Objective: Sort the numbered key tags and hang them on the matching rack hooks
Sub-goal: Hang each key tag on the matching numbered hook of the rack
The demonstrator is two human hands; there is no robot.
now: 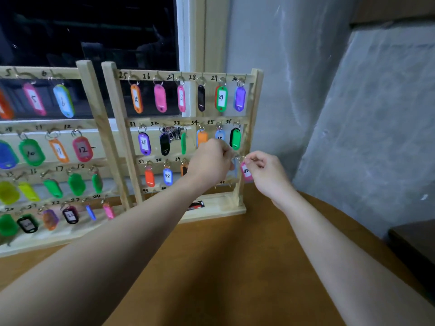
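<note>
Rack numbers: the right rack, in the middle of the frame, has black handwritten numbers over its hooks: 25 to 30 on the top rail, 31 to 36 on the second, 37 to 39 readable on the third, 43 on the lowest.
Second rack: the left rack, at the left edge of the frame, shows 5, 6, 12, 17, 18, 20 and 24 among its numbers.
Tag labels: white paper inserts read 25 on an orange tag, 27 on a pink one, 29 on a green tag, 31 on a purple tag, 38 on a blue tag; several tags hang back side out, so no number shows.
Held tag: the pink tag reads 42 and sits just right of the right rack's post, in the middle right of the frame, with its metal ring above it.
Surface: a brown table fills the lower half of the frame; both racks stand on it.
Room: a dark window at upper left behind the racks, a grey wall at upper right.
Right hand: the right hand has its fingers curled and pinches the pink tag near the ring.
Left hand: the left hand is curled at the third rail, in front of the hooks; what it grips cannot be told.
</note>
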